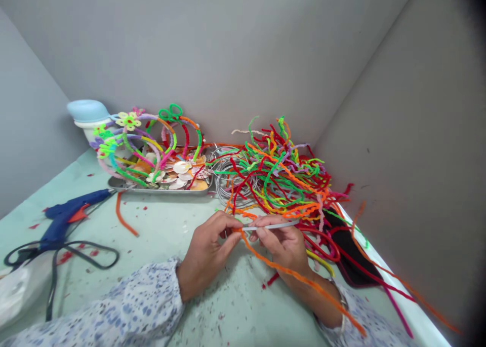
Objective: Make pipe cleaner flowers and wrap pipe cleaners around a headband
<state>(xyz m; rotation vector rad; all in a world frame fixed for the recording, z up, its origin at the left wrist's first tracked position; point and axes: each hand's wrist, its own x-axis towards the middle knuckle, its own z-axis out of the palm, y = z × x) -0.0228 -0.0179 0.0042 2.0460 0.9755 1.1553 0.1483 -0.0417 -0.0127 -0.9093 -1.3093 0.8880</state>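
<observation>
My left hand (207,248) pinches an orange pipe cleaner (301,277) against the end of a thin grey band (281,225), which looks like a plain headband. From those fingertips the pipe cleaner trails down to the right, passing over my right wrist. My right hand (290,251) has its thumb and fingers closed on the same band, just right of the left fingertips. Fingers hide part of the band and the join. Just behind both hands lies a tangled heap of coloured pipe cleaners (281,180).
A metal tray (163,190) holds shells (183,167) and finished wrapped headbands (167,159). Grey hoops (224,182) lie between tray and heap. A blue glue gun (63,218) with its cord is at left, before a blue-lidded container (89,114). A dark flat object (355,261) lies right.
</observation>
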